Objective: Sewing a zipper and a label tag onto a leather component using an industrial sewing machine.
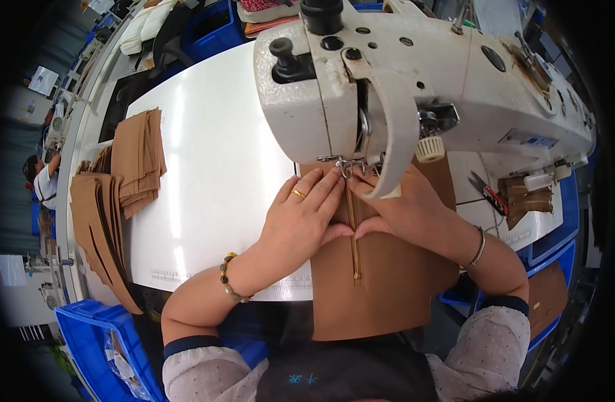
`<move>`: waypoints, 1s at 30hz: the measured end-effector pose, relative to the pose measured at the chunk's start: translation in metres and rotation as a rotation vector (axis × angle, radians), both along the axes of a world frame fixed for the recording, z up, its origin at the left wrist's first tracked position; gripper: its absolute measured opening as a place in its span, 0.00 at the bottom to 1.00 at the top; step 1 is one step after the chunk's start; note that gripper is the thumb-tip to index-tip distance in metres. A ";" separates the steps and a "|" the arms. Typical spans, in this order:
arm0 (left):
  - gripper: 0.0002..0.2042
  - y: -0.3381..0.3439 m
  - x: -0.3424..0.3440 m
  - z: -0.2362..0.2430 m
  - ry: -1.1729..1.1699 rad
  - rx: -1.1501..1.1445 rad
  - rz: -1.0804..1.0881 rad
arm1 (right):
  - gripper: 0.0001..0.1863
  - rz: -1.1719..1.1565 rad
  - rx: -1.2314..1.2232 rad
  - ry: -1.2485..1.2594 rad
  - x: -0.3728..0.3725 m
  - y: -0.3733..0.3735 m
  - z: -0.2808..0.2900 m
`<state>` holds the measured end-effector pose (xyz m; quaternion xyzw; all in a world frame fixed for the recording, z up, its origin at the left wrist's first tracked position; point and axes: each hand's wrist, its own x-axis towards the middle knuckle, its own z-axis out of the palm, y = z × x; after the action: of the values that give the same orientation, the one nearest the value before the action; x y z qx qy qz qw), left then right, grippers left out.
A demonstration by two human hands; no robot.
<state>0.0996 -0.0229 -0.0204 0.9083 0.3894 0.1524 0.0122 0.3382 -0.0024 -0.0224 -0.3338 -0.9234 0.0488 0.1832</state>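
A brown fabric piece (371,301) with a brass zipper (355,258) down its middle lies under the presser foot (345,169) of a white sewing machine (294,114). My left hand (300,228) rests on the fabric left of the zipper, fingers stretched toward the foot, thumb pointing at the zipper. My right hand (404,214) lies on the right side, fingers extended toward the foot, partly behind the machine's curved guard. Both thumb tips nearly meet at the zipper below the foot.
Stacks of brown cut pieces (136,154) lie on the white table (207,147)'s left. Red-handled snips (495,201) and small brown zippered pieces (525,201) sit right. Blue bins (86,315) flank me below; another (210,30) is behind. A co-worker (46,181) works at far left.
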 end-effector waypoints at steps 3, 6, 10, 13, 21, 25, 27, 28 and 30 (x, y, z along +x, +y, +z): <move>0.35 0.001 0.000 -0.001 -0.007 -0.012 0.009 | 0.35 0.001 0.019 0.022 0.000 0.001 0.000; 0.36 0.002 -0.001 -0.001 -0.006 -0.022 0.017 | 0.36 0.001 0.022 0.025 0.001 0.002 -0.001; 0.36 0.002 0.000 -0.001 0.013 -0.010 0.026 | 0.37 0.001 0.019 -0.001 0.000 0.005 -0.001; 0.36 0.002 -0.001 -0.001 0.012 -0.003 0.020 | 0.38 0.014 0.078 0.015 0.000 0.003 0.003; 0.36 0.002 0.000 0.000 0.001 0.007 0.030 | 0.38 -0.062 0.072 0.005 0.001 0.005 0.002; 0.36 0.000 -0.001 -0.001 -0.024 -0.080 0.051 | 0.40 -0.018 0.205 0.006 -0.001 -0.021 0.011; 0.36 -0.001 -0.001 -0.003 -0.038 -0.061 0.055 | 0.42 0.057 -0.005 0.003 0.001 -0.059 0.022; 0.35 -0.002 -0.001 -0.004 -0.044 -0.040 0.051 | 0.43 0.115 -0.117 0.037 -0.001 -0.082 0.026; 0.33 -0.002 -0.001 -0.006 -0.061 -0.009 0.049 | 0.43 0.168 -0.254 0.050 -0.009 -0.120 0.027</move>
<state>0.0986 -0.0246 -0.0263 0.8934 0.4116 0.1785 0.0243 0.3296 -0.1228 0.0046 -0.2745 -0.9295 0.1888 0.1579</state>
